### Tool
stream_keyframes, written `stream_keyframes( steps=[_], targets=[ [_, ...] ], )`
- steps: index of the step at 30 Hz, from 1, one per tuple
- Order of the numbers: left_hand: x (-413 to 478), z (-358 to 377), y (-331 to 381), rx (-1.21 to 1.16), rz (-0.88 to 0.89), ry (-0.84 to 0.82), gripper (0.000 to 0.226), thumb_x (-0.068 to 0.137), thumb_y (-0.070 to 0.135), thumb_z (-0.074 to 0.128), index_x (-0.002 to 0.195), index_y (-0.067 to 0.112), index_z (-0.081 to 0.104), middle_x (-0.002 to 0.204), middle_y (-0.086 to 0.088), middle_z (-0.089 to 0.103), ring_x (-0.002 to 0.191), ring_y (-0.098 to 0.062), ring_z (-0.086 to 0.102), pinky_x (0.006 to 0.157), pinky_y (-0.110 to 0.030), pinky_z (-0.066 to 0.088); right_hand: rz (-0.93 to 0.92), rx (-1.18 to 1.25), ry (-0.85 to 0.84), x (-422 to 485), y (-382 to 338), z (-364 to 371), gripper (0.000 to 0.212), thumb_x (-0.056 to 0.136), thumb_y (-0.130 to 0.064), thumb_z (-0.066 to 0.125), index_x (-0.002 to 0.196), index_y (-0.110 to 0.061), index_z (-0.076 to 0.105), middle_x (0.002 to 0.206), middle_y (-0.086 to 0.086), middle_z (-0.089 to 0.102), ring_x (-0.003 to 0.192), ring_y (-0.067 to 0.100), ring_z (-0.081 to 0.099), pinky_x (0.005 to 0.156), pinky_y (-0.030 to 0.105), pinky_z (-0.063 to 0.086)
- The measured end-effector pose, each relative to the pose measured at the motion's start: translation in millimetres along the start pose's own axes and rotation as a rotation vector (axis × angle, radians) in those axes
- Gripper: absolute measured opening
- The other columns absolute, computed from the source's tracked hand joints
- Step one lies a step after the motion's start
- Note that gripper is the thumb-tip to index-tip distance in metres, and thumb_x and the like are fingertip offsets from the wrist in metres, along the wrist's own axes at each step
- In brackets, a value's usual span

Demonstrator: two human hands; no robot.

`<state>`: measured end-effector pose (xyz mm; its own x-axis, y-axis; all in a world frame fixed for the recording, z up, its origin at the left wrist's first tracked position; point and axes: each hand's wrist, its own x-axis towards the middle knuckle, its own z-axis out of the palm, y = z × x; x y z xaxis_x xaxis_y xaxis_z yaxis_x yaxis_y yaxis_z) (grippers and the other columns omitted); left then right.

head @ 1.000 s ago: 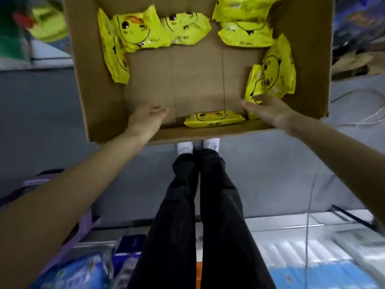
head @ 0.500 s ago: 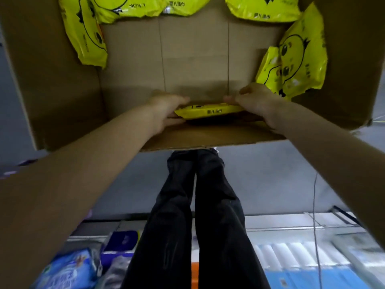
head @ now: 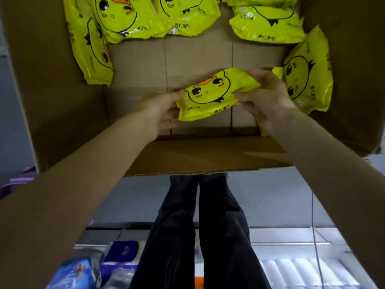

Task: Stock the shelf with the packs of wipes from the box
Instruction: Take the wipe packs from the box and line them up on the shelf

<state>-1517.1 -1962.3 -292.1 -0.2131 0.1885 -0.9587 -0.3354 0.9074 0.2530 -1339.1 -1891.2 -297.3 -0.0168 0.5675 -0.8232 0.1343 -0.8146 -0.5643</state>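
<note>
Between both hands, left (head: 161,113) and right (head: 267,99), each grip pinching an end, lies one wipes pack (head: 216,94).

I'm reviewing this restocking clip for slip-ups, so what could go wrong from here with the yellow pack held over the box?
The glossy held pack is gripped only at its ends by the left hand and right hand, so it may slip and drop into the box. The right hand sits close to the leaning pack by the right wall and could knock it over.

Head view — looks down, close, into box (head: 62,101).
</note>
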Motion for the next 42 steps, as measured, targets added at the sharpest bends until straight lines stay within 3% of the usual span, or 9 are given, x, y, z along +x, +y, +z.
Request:
stream_keyframes(
  steps=[3, 7, 11, 17, 21, 25, 35, 38, 42],
  targets=[
    [2, -10, 3, 0.079, 0.035, -0.031, 0.019, 0.089, 0.043, 0.063, 0.089, 0.024, 0.062, 0.087, 0.006, 0.068, 0.084, -0.008, 0.064, 0.083, -0.029, 0.053, 0.005, 0.042, -0.159, -2, -7, -12, 0.049, 0.082, 0.017, 0.059, 0.114, -0.019, 0.053, 0.098, -0.004, 0.062, 0.073, 0.006, 0.068, 0.065, 0.021, 0.055],
    [-8, -11, 10, 0.069, -0.042, -0.312, 0.037, 0.092, 0.053, 0.048, 0.094, 0.022, 0.068, 0.089, 0.002, 0.076, 0.084, -0.014, 0.071, 0.071, -0.026, 0.058, 0.034, 0.084, -0.385, -5, -11, -21, 0.052, 0.082, 0.014, 0.055, 0.123, -0.019, 0.054, 0.096, -0.003, 0.069, 0.09, 0.014, 0.067, 0.089, 0.033, 0.052],
    [-16, -6, 17, -0.058, -0.112, -0.488, 0.043, 0.092, 0.045, 0.049, 0.12, 0.016, 0.065, 0.115, -0.01, 0.071, 0.097, -0.023, 0.071, 0.069, -0.039, 0.061, 0.025, 0.165, -0.39, -11, -12, -14, 0.042, 0.089, 0.01, 0.049, 0.125, -0.012, 0.054, 0.098, 0.0, 0.072, 0.091, 0.016, 0.069, 0.081, 0.03, 0.057],
    [-18, 13, 22, -0.147, 0.104, -0.41, 0.038, 0.095, 0.035, 0.052, 0.127, 0.017, 0.061, 0.121, -0.008, 0.068, 0.102, -0.02, 0.069, 0.073, -0.033, 0.061, 0.156, 0.083, -0.38, -24, -4, 1, 0.061, 0.082, -0.038, 0.068, 0.135, -0.016, 0.049, 0.118, 0.003, 0.069, 0.106, 0.02, 0.067, 0.088, 0.041, 0.055],
    [-20, 26, 21, -0.238, 0.19, -0.238, 0.038, 0.088, 0.026, 0.067, 0.122, 0.01, 0.062, 0.105, -0.007, 0.073, 0.083, -0.017, 0.072, 0.067, -0.031, 0.061, 0.03, -0.136, -0.25, -32, 5, 8, 0.044, 0.078, -0.028, 0.078, 0.118, -0.021, 0.063, 0.107, -0.008, 0.072, 0.103, 0.013, 0.067, 0.098, 0.043, 0.049],
    [-20, 32, 19, -0.129, 0.35, -0.094, 0.011, 0.084, 0.023, 0.073, 0.082, 0.015, 0.066, 0.08, -0.004, 0.073, 0.066, -0.016, 0.069, 0.059, -0.029, 0.058, -0.077, -0.04, -0.204, -37, 6, 8, 0.028, 0.083, -0.009, 0.071, 0.11, -0.017, 0.065, 0.097, -0.006, 0.074, 0.089, 0.012, 0.071, 0.068, 0.028, 0.058],
    [-14, 0, 37, -0.045, 0.193, -0.42, 0.045, 0.063, 0.03, 0.071, 0.106, 0.02, 0.065, 0.098, 0.001, 0.076, 0.086, -0.011, 0.073, 0.077, -0.03, 0.06, -0.089, -0.348, -0.509, -28, -13, -15, 0.031, 0.082, -0.007, 0.07, 0.112, -0.012, 0.068, 0.1, 0.003, 0.075, 0.09, 0.017, 0.072, 0.078, 0.03, 0.059],
    [-7, -12, 35, 0.039, 0.129, -0.467, 0.059, 0.054, 0.028, 0.076, 0.111, 0.018, 0.064, 0.102, -0.002, 0.075, 0.089, -0.016, 0.073, 0.075, -0.03, 0.06, -0.105, -0.328, -0.404, -19, -11, -10, 0.027, 0.085, -0.011, 0.069, 0.112, -0.012, 0.068, 0.099, 0.001, 0.074, 0.086, 0.012, 0.071, 0.077, 0.024, 0.056],
    [2, -13, 32, -0.036, 0.216, -0.313, 0.019, 0.083, 0.01, 0.065, 0.1, 0.016, 0.063, 0.082, 0.004, 0.076, 0.073, -0.01, 0.073, 0.068, -0.025, 0.06, 0.013, 0.022, -0.139, 11, -6, 0, 0.039, 0.089, -0.029, 0.065, 0.121, -0.007, 0.059, 0.104, 0.005, 0.071, 0.084, 0.012, 0.068, 0.076, 0.028, 0.054]
  ],
)
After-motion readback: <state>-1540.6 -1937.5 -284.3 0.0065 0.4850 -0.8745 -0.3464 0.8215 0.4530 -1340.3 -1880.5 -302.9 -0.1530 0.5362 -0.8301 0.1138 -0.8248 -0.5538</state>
